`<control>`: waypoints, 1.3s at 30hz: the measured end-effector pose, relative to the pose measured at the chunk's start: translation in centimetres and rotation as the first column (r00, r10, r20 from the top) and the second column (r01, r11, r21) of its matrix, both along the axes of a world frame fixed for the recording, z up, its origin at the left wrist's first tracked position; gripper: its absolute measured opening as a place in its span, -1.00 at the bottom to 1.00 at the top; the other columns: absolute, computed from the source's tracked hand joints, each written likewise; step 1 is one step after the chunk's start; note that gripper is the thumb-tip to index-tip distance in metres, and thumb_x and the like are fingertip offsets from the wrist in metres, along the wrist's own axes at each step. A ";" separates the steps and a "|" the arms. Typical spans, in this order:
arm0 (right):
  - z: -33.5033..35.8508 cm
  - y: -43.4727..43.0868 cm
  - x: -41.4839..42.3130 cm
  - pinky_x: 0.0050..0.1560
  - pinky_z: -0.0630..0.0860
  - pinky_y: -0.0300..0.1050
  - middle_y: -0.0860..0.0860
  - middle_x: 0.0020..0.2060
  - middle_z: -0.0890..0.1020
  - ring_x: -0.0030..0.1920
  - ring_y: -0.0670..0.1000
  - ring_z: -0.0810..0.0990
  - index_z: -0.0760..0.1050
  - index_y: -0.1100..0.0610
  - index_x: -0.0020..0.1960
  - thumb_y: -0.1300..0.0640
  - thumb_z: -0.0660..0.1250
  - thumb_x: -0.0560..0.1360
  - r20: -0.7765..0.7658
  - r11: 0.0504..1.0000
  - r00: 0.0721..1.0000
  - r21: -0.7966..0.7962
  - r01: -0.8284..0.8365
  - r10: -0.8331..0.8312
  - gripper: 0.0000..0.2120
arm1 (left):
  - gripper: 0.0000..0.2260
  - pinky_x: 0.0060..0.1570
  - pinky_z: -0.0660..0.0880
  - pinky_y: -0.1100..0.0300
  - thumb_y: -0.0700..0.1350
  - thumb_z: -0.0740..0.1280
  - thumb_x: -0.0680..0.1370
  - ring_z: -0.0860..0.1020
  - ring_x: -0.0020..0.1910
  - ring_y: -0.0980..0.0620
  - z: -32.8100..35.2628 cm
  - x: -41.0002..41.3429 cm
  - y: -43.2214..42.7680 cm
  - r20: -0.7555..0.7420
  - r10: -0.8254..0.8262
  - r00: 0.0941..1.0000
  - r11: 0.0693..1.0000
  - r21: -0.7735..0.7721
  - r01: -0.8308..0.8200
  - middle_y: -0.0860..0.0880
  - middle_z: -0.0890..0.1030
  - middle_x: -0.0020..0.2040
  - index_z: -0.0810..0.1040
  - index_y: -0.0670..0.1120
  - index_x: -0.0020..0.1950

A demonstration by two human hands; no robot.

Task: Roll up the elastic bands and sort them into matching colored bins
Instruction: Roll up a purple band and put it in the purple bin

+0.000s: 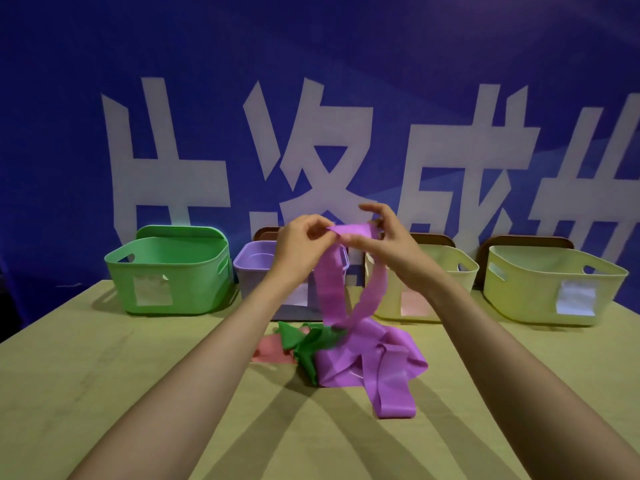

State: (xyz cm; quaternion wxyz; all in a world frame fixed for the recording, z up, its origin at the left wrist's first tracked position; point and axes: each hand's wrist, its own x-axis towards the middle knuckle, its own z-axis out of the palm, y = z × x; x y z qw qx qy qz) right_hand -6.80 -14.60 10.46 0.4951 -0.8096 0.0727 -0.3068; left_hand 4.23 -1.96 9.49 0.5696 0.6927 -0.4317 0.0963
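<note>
Early stage: left hand (298, 244) and right hand (385, 245), each grip pinching, hold the purple band (367, 355) by its raised end at frame centre; green band (304, 344) and pink band (269, 349) lie unrolled on the surface (138, 393).

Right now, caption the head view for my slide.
Left hand and right hand pinch the end of a purple band, raised above a green band and a pink band on the table.

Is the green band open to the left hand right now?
Likely not yet: the left hand is busy pinching the purple band. The green band lies mostly bare on the table below it.
</note>
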 end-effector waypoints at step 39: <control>0.5 -1.8 -0.9 -0.28 0.49 -0.21 0.05 -0.13 0.51 -0.17 -0.02 0.52 0.39 0.19 0.05 0.25 0.24 0.58 -0.071 0.942 0.942 0.036 0.332 -0.329 -0.94 | -0.79 -0.15 0.48 0.18 -0.23 0.47 0.42 0.54 -0.14 -0.03 -4.5 3.8 1.5 -0.211 0.082 0.974 0.975 0.220 -0.035 -0.02 0.55 -0.20 0.44 -0.06 -0.22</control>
